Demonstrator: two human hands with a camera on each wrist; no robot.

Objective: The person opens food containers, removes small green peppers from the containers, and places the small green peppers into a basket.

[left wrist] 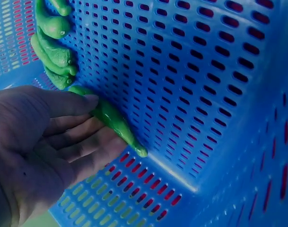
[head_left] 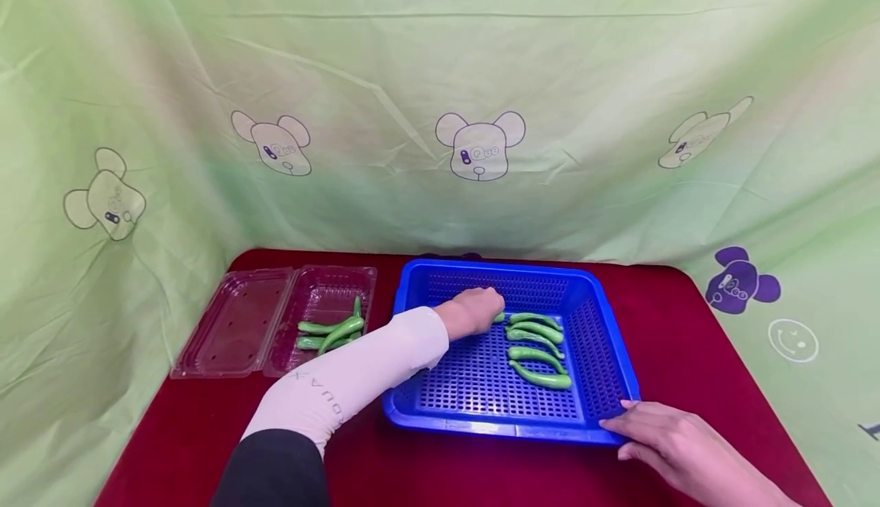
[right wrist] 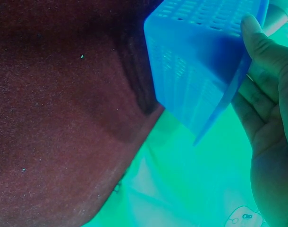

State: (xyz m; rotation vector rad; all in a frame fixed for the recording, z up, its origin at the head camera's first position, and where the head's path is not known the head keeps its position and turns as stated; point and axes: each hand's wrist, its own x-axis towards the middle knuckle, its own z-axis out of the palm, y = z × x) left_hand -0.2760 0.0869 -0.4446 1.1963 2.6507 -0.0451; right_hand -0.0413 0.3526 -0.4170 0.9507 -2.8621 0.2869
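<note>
Left hand (head_left: 474,311) pinches one slim green vegetable (left wrist: 113,118) low inside blue basket (head_left: 495,428), row of vegetables (head_left: 532,354) just right of that grip, clear clamshell (head_left: 283,316) leftward, right hand (head_left: 670,434) clamped on basket's near-right corner.

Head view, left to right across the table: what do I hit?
Clear plastic lid → pile of green vegetables in the clear tray → left hand → row of five green vegetables in the blue basket → right hand at the basket's near corner.
</note>
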